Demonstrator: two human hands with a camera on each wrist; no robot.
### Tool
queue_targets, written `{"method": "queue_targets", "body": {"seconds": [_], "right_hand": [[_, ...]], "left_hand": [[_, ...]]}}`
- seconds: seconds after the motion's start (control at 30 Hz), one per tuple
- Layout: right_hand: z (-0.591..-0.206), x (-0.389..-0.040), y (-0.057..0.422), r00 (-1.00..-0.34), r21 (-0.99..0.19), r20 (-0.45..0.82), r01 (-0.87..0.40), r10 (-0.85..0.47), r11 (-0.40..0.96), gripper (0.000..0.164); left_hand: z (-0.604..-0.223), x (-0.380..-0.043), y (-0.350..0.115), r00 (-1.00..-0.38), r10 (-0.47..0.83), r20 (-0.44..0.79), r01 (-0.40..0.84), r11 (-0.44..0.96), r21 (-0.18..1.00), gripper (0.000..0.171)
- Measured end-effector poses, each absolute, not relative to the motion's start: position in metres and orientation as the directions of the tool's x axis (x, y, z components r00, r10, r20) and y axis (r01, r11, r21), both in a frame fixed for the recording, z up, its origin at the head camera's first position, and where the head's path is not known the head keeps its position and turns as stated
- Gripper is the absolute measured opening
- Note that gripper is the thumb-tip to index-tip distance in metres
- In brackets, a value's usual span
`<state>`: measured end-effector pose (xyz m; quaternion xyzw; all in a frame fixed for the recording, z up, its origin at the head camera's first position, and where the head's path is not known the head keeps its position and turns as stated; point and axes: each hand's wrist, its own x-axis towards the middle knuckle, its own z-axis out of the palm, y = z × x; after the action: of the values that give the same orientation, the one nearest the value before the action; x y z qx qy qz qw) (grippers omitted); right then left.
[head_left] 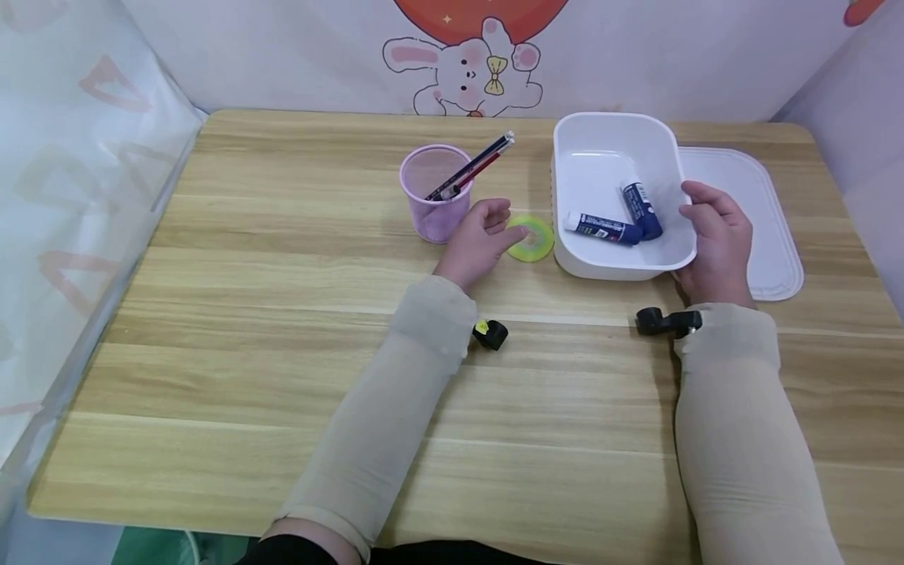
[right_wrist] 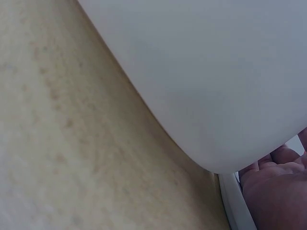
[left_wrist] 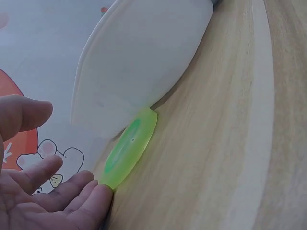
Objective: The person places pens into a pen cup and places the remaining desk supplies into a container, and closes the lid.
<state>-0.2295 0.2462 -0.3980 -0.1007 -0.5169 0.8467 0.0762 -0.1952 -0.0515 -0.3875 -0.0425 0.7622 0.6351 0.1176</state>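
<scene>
In the head view a white plastic box holds two blue glue sticks. My right hand grips the box by its right wall; in the right wrist view that hand is partly hidden behind the box. Beside the box's left side lies a round, yellow-green translucent disc. My left hand is at the disc with its fingers relaxed and thumb apart. The left wrist view shows the fingertips of this hand right at the disc's edge.
Just left of my left hand stands a purple cup with several pencils leaning out to the right. A white lid lies flat on the table, partly under the box's right side. A printed curtain hangs behind the table.
</scene>
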Motion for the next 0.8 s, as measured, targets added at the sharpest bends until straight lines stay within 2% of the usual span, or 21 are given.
{"method": "queue_targets", "body": {"seconds": [0.3, 0.8], "right_hand": [[-0.3969, -0.2290, 0.2456, -0.968, -0.892, -0.087, -0.029, 0.235, -0.450, 0.028], [-0.3972, -0.2285, 0.2455, -0.970, -0.887, -0.080, -0.034, 0.228, -0.460, 0.028]], "left_hand": [[-0.3878, -0.1963, -0.0482, -0.974, 0.036, -0.222, -0.221, 0.028, 0.975, 0.046], [-0.3915, -0.1989, -0.0477, -0.978, -0.038, -0.207, -0.205, -0.057, 0.977, 0.040]]}}
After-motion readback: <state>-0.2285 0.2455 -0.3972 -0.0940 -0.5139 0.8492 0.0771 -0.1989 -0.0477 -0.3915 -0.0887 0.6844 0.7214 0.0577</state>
